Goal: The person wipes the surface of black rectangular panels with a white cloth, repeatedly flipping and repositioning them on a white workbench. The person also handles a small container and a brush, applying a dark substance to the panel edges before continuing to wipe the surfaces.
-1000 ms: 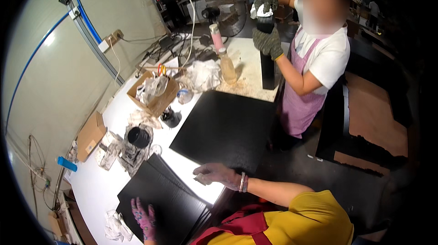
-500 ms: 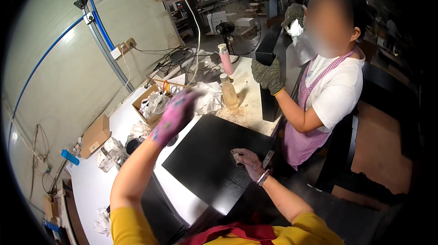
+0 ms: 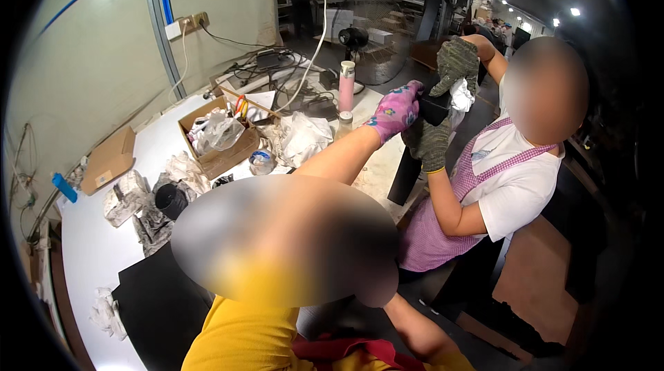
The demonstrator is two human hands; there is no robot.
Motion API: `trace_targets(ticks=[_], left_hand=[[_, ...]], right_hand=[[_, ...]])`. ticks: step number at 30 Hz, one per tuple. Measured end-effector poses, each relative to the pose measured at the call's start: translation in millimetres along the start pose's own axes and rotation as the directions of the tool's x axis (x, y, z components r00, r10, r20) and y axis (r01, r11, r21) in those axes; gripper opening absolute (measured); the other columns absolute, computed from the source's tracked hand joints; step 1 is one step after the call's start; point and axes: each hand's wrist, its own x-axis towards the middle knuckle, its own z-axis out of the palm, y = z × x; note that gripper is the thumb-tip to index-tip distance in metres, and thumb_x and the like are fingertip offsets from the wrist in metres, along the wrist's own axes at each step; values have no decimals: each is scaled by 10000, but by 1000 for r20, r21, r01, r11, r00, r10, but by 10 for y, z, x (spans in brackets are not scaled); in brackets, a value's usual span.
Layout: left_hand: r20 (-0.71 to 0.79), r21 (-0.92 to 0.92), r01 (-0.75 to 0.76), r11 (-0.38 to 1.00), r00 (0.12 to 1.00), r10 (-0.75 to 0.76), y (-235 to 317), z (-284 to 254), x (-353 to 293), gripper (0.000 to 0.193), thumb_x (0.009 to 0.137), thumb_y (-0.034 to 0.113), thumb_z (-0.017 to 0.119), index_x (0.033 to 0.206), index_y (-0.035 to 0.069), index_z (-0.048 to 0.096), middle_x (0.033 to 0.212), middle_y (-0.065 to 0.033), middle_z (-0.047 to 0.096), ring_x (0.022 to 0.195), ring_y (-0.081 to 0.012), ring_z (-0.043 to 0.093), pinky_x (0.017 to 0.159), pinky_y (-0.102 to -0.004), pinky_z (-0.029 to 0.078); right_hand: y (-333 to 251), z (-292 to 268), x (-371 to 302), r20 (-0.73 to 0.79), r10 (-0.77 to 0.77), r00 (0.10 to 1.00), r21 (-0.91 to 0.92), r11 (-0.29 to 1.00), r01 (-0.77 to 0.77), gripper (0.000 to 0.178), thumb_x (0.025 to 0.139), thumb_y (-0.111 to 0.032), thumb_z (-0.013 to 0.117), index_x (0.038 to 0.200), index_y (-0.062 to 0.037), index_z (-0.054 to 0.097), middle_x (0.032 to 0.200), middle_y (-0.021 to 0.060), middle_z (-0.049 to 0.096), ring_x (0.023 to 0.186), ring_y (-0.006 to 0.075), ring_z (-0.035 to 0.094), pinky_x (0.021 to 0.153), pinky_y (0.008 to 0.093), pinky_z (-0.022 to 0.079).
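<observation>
My left arm reaches forward and right across the table. My left hand (image 3: 398,112), in a pink flowered glove, is closed at the end of a long black board (image 3: 436,107). A co-worker on the right holds that board too, with a lower hand (image 3: 430,146) in a grey-green knit glove. Their upper gloved hand (image 3: 456,65) is above the board's end, beside a crumpled white cloth (image 3: 462,96). My right forearm (image 3: 418,329) shows low in the picture, but a blurred patch hides my right hand. That patch also covers the middle of the table.
A cardboard box (image 3: 225,146) of plastic and rags stands on the white table (image 3: 83,246). Near it lie a tape roll (image 3: 261,161) and crumpled rags (image 3: 304,137). A pink bottle (image 3: 346,87) stands behind a clear bottle (image 3: 344,124). A black panel (image 3: 162,305) lies at the left.
My left hand has moved right, from over the table to the black board's end. The co-worker's upper hand has come to the board with the white cloth. My right hand has become hidden.
</observation>
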Motion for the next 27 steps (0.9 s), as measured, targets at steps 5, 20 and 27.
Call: trace_targets(ticks=[5, 20, 27], left_hand=[[142, -401, 205, 893, 977, -161, -302, 35, 207, 363, 922, 167, 531, 1254, 21, 549, 1024, -132, 668, 933, -218, 642, 797, -338, 506], [281, -429, 330, 841, 934, -222, -255, -6, 380, 646, 847, 311, 673, 1366, 4, 439, 1225, -192, 594, 1119, -273, 588, 925, -340, 463], [293, -372, 390, 842, 910, -292, -167, 73, 387, 655, 879, 310, 652, 1417, 50, 384, 1243, -171, 590, 1058, -235, 593, 863, -344, 489]], right_hand=[[-93, 71, 43, -55, 246, 968, 325, 921, -215, 455, 847, -146, 591, 1272, 12, 553, 1078, 35, 584, 989, 138, 539, 900, 276, 412], [-125, 104, 61, -56, 289, 956, 304, 917, -259, 459, 847, -177, 605, 1260, 18, 560, 971, -20, 557, 883, 86, 527, 825, 260, 446], [-157, 56, 51, -35, 312, 949, 236, 926, -296, 470, 843, -164, 590, 1275, 18, 554, 1117, 37, 611, 980, 109, 550, 867, 261, 444]])
